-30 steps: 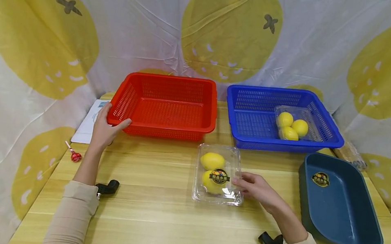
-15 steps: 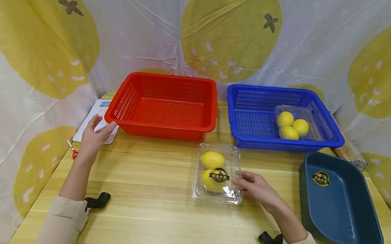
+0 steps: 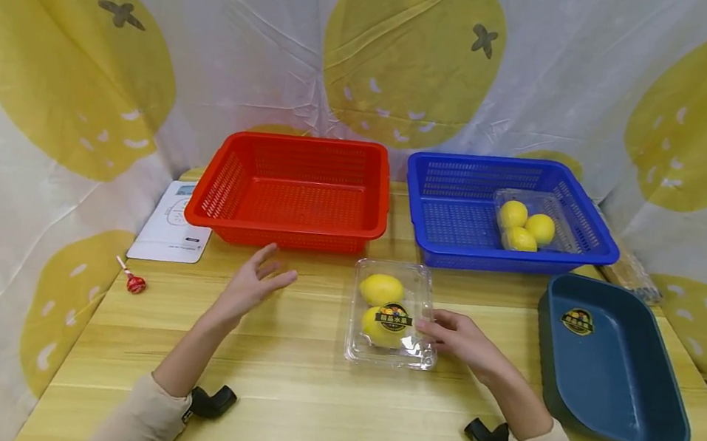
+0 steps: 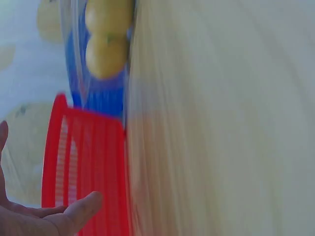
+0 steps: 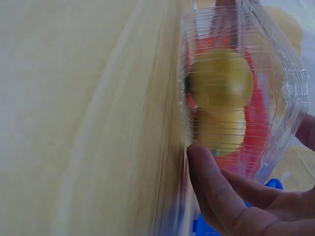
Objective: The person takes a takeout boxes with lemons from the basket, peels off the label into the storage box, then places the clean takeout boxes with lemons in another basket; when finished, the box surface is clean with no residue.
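Lying between the hands, clear lemon box [image 3: 392, 313], right hand [image 3: 460, 341] gripping its edge, left hand [image 3: 251, 284] open, apart.

The clear clamshell box [image 3: 392, 313] is showing as thin, glossy plastic, ribbed along its walls and catching glare, with a shiny printed sticker [image 3: 394, 317] on its lid. The lemons [image 3: 382, 290] inside are looking smooth and waxy. The table [image 3: 315, 409] is presenting pale wood grain with a satin sheen. The red basket [image 3: 293, 190] and blue basket [image 3: 461, 220] are reading as perforated hard plastic, slightly glossy; the dark tray [image 3: 616, 367] is looking smooth and semi-matt. The backdrop [image 3: 217, 31] is hanging as creased printed cloth.
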Demonstrator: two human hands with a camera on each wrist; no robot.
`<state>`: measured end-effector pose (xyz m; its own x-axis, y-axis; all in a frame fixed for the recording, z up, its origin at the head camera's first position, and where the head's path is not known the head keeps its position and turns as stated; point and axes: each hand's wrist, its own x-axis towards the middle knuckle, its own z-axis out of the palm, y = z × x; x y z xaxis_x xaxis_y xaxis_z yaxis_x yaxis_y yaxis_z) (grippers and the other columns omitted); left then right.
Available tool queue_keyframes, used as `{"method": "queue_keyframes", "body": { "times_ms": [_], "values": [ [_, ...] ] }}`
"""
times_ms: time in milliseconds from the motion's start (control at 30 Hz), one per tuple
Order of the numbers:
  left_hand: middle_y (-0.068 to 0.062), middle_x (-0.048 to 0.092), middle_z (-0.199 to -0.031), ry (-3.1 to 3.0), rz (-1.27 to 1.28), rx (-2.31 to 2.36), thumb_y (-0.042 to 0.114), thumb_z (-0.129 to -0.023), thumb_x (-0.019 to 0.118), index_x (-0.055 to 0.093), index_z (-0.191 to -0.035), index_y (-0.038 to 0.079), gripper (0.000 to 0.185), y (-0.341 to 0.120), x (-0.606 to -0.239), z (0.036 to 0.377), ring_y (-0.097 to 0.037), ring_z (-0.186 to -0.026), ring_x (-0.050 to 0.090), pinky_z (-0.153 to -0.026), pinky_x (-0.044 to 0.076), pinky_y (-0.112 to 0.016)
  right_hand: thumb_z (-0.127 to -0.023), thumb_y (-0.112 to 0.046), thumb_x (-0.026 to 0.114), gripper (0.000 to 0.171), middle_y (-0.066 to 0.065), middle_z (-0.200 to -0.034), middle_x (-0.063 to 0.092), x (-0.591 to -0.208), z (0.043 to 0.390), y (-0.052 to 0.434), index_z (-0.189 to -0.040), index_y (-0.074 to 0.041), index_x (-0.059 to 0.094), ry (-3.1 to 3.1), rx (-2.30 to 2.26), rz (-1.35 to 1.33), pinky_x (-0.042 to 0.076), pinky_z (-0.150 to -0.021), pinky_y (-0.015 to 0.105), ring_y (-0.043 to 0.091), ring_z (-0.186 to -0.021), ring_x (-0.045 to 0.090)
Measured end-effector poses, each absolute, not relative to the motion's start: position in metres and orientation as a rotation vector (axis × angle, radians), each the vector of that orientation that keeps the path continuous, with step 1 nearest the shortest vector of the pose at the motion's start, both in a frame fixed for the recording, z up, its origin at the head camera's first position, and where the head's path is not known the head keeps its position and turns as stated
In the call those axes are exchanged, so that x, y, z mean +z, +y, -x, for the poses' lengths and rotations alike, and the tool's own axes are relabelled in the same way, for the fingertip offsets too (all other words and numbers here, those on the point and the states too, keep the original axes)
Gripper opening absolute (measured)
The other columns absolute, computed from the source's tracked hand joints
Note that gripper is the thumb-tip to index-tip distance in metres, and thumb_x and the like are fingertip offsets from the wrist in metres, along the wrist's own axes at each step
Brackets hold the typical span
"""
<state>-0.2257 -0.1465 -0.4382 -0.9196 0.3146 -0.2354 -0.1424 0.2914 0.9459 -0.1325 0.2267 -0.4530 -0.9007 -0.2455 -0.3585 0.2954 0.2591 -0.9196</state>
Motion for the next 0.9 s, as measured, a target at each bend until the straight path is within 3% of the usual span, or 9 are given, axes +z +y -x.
{"method": "queue_keyframes", "body": {
  "times_ms": [400,900],
  "values": [
    [-0.015,0.022,-0.162,1.936,-0.254,1.717,0.028,-0.087,0.074,0.016,-0.156,0.009,0.093,-0.059,-0.458,0.206,-0.034,-0.148,0.025,-0.117,0.027,-0.056,-0.098,-0.033,0.057,0.069,0.029,-0.136,0.052,-0.454,0.134,0.227,-0.144,0.014,0.033,2.14,-1.682,-0.043,0.051,-0.1,0.04,0.027,-0.116,0.061],
    [-0.019,0.02,-0.161,1.895,-0.401,1.823,0.022,-0.091,0.069,0.02,-0.155,0.002,0.082,-0.037,-0.49,0.199,-0.037,-0.148,0.023,-0.12,0.023,-0.048,-0.098,-0.031,0.057,0.07,0.031,-0.138,0.05,-0.453,0.137,0.228,-0.145,0.014,0.03,2.134,-1.694,-0.051,0.052,-0.1,0.04,0.03,-0.117,0.061]
  ]
}}
